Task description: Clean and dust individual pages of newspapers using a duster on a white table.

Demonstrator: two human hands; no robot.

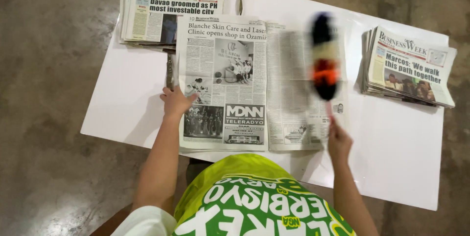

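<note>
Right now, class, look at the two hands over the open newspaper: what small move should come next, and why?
Probably sweep the feather duster leftward across the open newspaper. The right hand holds it, blurred, over the right-hand page, while the left hand pins the left edge flat, so the left page looks not yet reached.

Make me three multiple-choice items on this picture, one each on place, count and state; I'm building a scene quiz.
1. Where does the left hand rest?
A. on the open newspaper's left edge
B. on the right stack
C. on the floor

2. How many folded newspaper stacks flank the open one?
A. one
B. two
C. four

3. How does the feather duster look?
A. sharp, lying flat
B. motion-blurred, held up
C. wrapped

Answers: 1 A, its fingers lie on that edge; 2 B, the left stack and the right stack; 3 B, the right hand grips its handle.
</note>
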